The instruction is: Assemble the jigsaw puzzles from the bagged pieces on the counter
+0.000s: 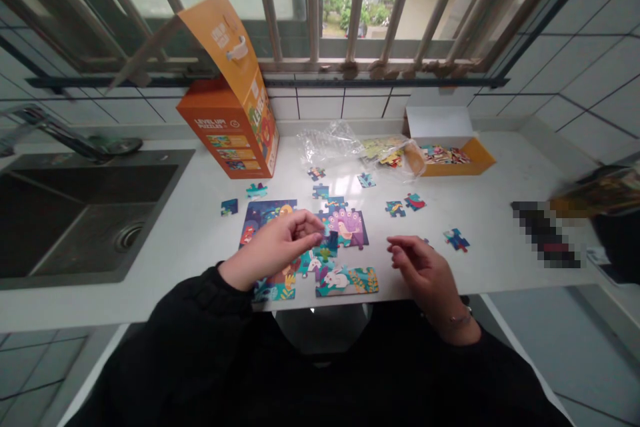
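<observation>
A partly joined jigsaw puzzle (345, 280) with animal pictures lies near the counter's front edge. My left hand (287, 240) is over its middle, fingers loosely bent and thumb a little apart from them; no piece shows in it. Part of the puzzle is hidden beneath that hand. To the right of the puzzle hovers my right hand (425, 270), fingers half curled, with nothing visible between finger and thumb. Loose puzzle pieces lie around: a blue one (457, 239) beyond the right hand, one with red (415, 202), another (395, 209) beside it, and a dark blue one (229, 207) at left.
An orange puzzle box (225, 127) stands with its lid raised at the back left. Clear plastic wrapping (333, 142) and a yellow open tray (480, 157) of pieces lie along the back. A sink (175, 177) is at left, a blurred dark object (545, 233) at right.
</observation>
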`<state>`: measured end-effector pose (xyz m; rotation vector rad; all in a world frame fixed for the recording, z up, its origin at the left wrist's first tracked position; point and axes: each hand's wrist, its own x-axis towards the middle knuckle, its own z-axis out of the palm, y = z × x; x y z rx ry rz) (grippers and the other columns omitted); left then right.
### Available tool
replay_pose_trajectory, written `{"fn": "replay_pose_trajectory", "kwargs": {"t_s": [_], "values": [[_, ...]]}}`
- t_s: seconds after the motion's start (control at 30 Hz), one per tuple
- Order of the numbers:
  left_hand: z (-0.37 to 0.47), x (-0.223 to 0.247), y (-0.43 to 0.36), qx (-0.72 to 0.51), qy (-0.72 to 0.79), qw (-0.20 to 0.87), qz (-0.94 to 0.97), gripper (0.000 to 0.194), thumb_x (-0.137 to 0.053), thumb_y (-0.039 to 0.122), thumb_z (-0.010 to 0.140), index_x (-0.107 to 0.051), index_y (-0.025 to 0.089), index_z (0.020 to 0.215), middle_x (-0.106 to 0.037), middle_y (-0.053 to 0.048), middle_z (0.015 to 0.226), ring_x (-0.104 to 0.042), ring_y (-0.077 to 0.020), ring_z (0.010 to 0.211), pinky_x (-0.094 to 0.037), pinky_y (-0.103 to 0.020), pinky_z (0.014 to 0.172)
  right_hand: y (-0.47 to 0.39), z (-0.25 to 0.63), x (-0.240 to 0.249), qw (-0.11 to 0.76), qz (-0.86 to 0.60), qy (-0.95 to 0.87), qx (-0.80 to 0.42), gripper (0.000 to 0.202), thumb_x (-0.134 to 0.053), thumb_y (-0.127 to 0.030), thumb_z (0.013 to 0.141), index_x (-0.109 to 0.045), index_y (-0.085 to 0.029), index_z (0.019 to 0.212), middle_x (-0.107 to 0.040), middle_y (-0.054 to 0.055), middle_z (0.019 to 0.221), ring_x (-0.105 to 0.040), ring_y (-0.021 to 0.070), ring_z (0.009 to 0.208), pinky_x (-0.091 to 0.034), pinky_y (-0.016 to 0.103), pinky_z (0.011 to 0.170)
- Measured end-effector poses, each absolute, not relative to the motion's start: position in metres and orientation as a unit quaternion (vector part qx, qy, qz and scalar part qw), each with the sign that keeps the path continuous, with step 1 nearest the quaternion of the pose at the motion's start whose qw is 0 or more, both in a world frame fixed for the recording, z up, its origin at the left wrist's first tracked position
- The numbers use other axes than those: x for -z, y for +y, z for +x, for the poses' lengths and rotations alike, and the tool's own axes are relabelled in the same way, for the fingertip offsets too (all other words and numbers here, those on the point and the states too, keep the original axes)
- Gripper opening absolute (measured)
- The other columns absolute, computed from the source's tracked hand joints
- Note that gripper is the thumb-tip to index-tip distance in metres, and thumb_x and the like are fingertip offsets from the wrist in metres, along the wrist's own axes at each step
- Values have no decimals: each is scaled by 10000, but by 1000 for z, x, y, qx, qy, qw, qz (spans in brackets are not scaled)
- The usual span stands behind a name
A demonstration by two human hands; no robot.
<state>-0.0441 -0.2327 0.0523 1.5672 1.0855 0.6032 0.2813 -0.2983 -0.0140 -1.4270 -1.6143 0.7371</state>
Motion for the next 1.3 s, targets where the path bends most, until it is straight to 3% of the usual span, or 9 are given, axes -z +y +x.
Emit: {"fn": "replay_pose_trajectory", "kwargs": {"t_s": [0.13,0.27,0.4,0.57,0.73,1.07,1.3], "values": [[-5,-36,-250,-247,439,557,660,215,-726,410,973,-718,222,1077,-701,8,851,-640,-160,756,-492,-276,684,-309,253,4,387,-506,-627,-449,369,-687,-485,1042,-713,-254,1329,-792,79,1111,-756,213,911,-626,346,809],[17,-27,-258,-267,459,505,680,158,-720,343,974,-728,227,1081,-753,-4,910,-697,-184,828,-534,-299,754,-302,249,8,373,-521,-599,-480,354,-744,-481,1001,-729,-264,1280,-800,54,1062,-760,225,952,-620,356,849],[27,-22,-270,-279,509,428,693,188,-688,296,1017,-694,239,1195,-755,6,907,-720,-187,810,-561,-309,753,-289,259,14,344,-530,-596,-495,324,-716,-486,1000,-727,-257,1229,-796,42,1014,-748,219,900,-605,342,787],[31,-4,-295,-280,497,203,796,139,-632,191,1036,-677,214,1165,-756,-85,1139,-717,-274,1074,-593,-442,963,-276,267,15,290,-568,-639,-431,271,-665,-431,996,-740,-256,1189,-788,25,948,-741,210,848,-578,347,792],[31,20,-316,-258,427,110,860,198,-631,209,1052,-683,198,1243,-747,-124,1253,-703,-300,1162,-585,-491,1002,-268,267,15,243,-597,-671,-366,244,-642,-362,987,-745,-256,1182,-777,9,894,-725,197,786,-538,335,748],[31,30,-324,-231,403,48,884,249,-612,223,1063,-689,162,1292,-751,-140,1305,-699,-314,1162,-548,-522,1024,-275,257,19,235,-606,-704,-285,187,-648,-290,989,-740,-230,1140,-739,19,879,-681,193,779,-518,331,753],[32,24,-324,-200,399,50,893,235,-563,278,1098,-691,205,1281,-668,-114,1539,-652,-308,1322,-498,-512,1066,-278,257,23,240,-594,-721,-266,203,-689,-271,974,-723,-218,1167,-729,48,925,-681,221,831,-557,365,799]]}}
